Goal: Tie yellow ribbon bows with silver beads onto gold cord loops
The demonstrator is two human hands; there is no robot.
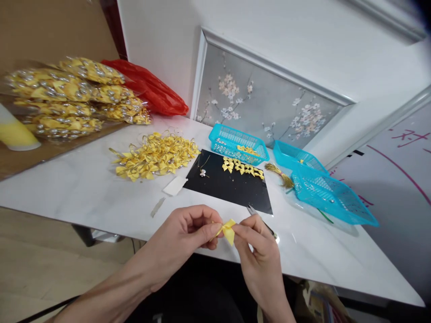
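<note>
A yellow ribbon bow (229,230) is pinched between my two hands near the table's front edge. My left hand (198,226) closes thumb and finger on its left side, and my right hand (257,244) grips its right side. Scissors (252,210) lie partly hidden behind my right hand. Beyond my hands is a black mat (232,190), bearing a row of yellow bows (240,167) and a small silver-beaded wire piece (202,172).
A heap of yellow bows with wires (158,154) lies left of the mat, near a white card (175,185). Blue baskets (218,134) stand behind and to the right, beside a wire bundle (279,174). Bagged bows (67,98) and a red bag (151,89) sit far left.
</note>
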